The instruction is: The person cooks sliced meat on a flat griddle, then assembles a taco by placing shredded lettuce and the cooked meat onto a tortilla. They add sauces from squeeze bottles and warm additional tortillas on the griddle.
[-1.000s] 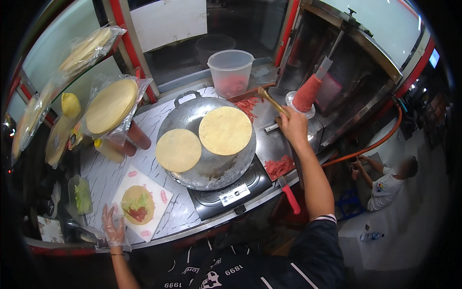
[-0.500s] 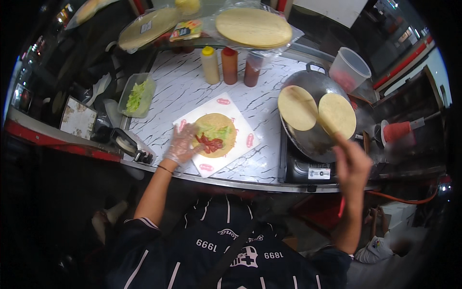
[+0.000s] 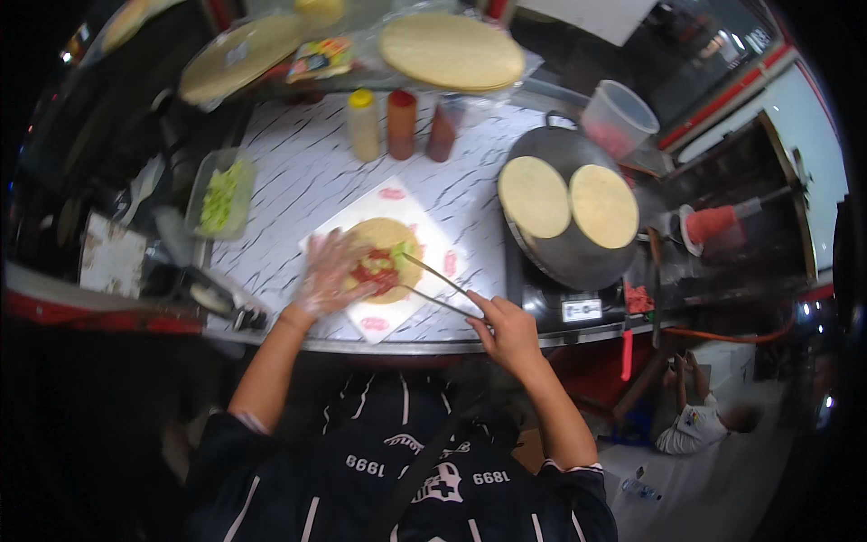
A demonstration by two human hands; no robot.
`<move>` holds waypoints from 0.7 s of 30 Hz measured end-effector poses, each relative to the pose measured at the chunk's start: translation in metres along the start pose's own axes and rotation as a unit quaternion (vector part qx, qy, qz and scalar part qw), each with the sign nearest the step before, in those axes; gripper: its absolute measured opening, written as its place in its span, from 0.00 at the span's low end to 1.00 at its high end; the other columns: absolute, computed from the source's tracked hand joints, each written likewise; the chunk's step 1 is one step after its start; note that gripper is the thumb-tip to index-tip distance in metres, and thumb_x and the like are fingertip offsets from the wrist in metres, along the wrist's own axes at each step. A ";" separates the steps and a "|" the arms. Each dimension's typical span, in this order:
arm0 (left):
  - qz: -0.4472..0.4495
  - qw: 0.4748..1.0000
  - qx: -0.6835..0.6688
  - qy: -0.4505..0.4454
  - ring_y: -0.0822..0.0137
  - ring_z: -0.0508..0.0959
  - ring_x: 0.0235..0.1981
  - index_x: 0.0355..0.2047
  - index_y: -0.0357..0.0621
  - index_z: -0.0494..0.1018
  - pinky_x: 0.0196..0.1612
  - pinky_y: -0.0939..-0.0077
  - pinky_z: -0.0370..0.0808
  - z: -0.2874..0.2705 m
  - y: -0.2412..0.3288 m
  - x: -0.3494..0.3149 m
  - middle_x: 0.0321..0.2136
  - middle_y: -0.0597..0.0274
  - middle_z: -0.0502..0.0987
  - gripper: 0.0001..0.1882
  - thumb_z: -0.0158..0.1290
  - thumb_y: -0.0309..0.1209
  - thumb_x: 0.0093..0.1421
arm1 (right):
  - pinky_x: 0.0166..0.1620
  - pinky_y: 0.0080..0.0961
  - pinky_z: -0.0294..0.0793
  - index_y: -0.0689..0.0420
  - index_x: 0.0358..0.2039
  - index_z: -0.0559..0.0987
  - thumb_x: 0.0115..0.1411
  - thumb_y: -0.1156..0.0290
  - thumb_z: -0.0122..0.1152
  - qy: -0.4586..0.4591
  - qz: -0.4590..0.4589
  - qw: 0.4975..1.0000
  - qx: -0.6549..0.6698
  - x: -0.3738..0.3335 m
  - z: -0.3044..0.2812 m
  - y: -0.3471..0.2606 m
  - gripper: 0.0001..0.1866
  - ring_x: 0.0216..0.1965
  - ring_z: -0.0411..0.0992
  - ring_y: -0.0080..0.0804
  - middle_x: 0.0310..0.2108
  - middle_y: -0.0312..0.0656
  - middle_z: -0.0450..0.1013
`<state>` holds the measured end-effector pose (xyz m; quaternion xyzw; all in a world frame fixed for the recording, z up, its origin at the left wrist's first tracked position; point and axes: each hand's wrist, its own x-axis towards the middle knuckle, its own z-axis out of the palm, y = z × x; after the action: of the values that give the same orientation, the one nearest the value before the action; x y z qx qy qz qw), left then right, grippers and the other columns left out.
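A round tortilla (image 3: 403,285) lies on a square sheet of printed white paper (image 3: 374,323). On it sit lettuce (image 3: 403,249) and red, sauce-like filling (image 3: 374,268). My left hand (image 3: 330,275), in a clear plastic glove, rests at the tortilla's left side with fingers spread, touching its edge and the filling. My bare right hand (image 3: 510,332) grips metal tongs (image 3: 440,274) from the right; their two tips are apart at the lettuce and the tortilla's right edge. To the right, two plain tortillas (image 3: 535,197) (image 3: 603,206) lie side by side on a dark round pan (image 3: 578,264).
Three squeeze bottles (image 3: 363,126) (image 3: 402,126) (image 3: 442,131) stand behind the paper. A lettuce tub (image 3: 243,199) is at the left. Stacked tortillas (image 3: 452,51) lie on the back ledge, and a clear bucket (image 3: 618,117) stands behind the pan. A red handle (image 3: 627,355) juts over the front edge.
My right hand has come left from over the pan to the filled tortilla, its tongs now clearly seen there. My left hand stays at the tortilla. The whole view has shifted slightly.
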<state>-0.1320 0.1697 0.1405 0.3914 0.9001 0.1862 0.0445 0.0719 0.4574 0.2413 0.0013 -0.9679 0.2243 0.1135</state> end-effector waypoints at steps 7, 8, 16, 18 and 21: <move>0.000 0.996 0.032 -0.085 0.37 0.56 0.72 0.65 0.51 0.67 0.70 0.25 0.45 -0.012 0.019 0.020 0.71 0.49 0.61 0.49 0.69 0.58 0.47 | 0.38 0.39 0.78 0.57 0.56 0.80 0.63 0.69 0.68 0.304 0.154 0.940 0.019 -0.033 -0.148 0.110 0.21 0.35 0.82 0.48 0.37 0.52 0.82; -0.005 0.995 0.028 -0.094 0.36 0.55 0.72 0.64 0.51 0.68 0.70 0.25 0.44 -0.013 0.021 0.021 0.71 0.48 0.60 0.48 0.69 0.58 0.47 | 0.40 0.40 0.79 0.57 0.55 0.81 0.65 0.67 0.66 0.317 0.234 0.915 0.082 -0.039 -0.166 0.142 0.19 0.37 0.82 0.52 0.37 0.55 0.82; -0.081 0.989 0.084 -0.092 0.28 0.41 0.75 0.69 0.52 0.66 0.73 0.30 0.38 -0.025 0.038 0.010 0.76 0.42 0.48 0.50 0.68 0.58 0.49 | 0.44 0.55 0.77 0.54 0.50 0.83 0.65 0.58 0.62 0.230 0.358 0.892 -0.154 0.010 -0.194 0.345 0.17 0.39 0.80 0.59 0.34 0.58 0.81; -0.093 0.995 0.031 -0.012 0.30 0.41 0.75 0.70 0.52 0.65 0.74 0.33 0.41 -0.033 0.042 0.007 0.76 0.42 0.48 0.48 0.68 0.55 0.52 | 0.43 0.54 0.77 0.53 0.47 0.84 0.65 0.59 0.61 0.186 0.340 0.905 -0.177 0.029 -0.192 0.360 0.15 0.38 0.80 0.58 0.32 0.57 0.81; -0.126 0.991 0.011 0.049 0.31 0.43 0.75 0.69 0.52 0.65 0.74 0.36 0.45 -0.042 0.044 -0.006 0.75 0.42 0.49 0.45 0.68 0.51 0.54 | 0.42 0.54 0.77 0.53 0.44 0.84 0.65 0.61 0.61 0.168 0.297 0.921 -0.188 0.039 -0.196 0.367 0.13 0.38 0.80 0.58 0.32 0.56 0.81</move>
<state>-0.1074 0.1799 0.1950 0.2660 0.9452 0.1884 0.0195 0.0570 0.8743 0.2624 -0.3448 -0.9152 0.0587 0.2004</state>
